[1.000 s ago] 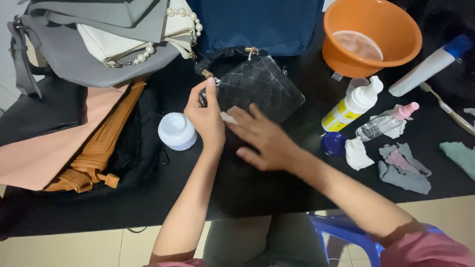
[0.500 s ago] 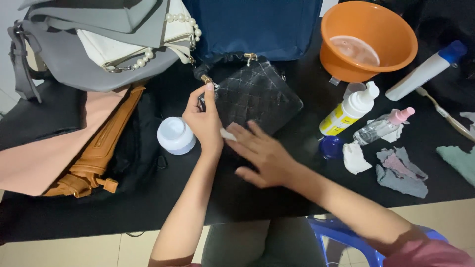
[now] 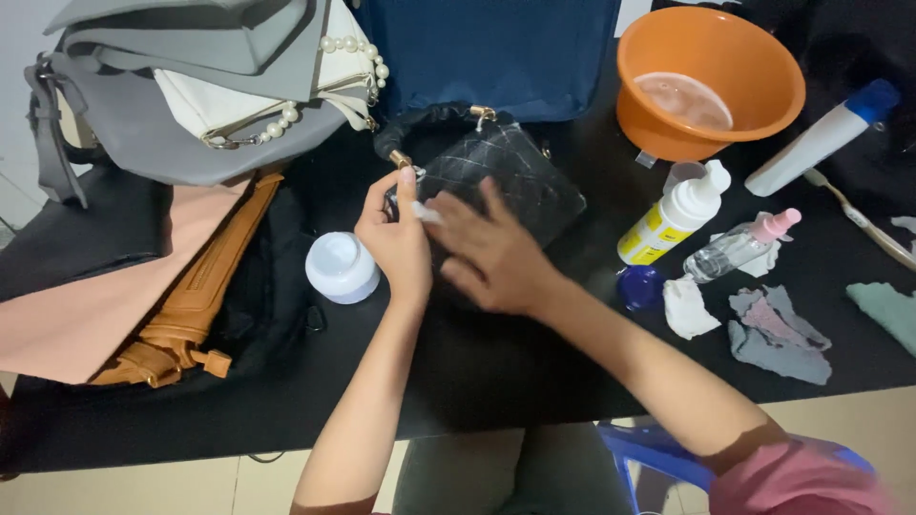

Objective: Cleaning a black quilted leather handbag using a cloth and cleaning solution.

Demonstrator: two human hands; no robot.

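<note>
My left hand (image 3: 396,238) pinches the black quilted bag (image 3: 520,181) at its left edge, by the gold clasp (image 3: 400,158). My right hand (image 3: 491,253) lies flat on the bag, pressing a small white wipe (image 3: 426,214) under the fingers. The bag lies on the black table (image 3: 496,372), glossy, diamond-stitched, between a white jar (image 3: 342,267) and a pump bottle (image 3: 676,215).

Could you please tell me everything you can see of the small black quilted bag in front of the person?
The black quilted bag lies flat on the black table, below a navy bag. It looks like glossy leather or imitation leather stitched in diamonds, with a ruched black handle and gold fittings at its top. The left hand grips its left edge near a gold fitting; the right hand lies on its front with a small white piece, covering the lower part.
</note>
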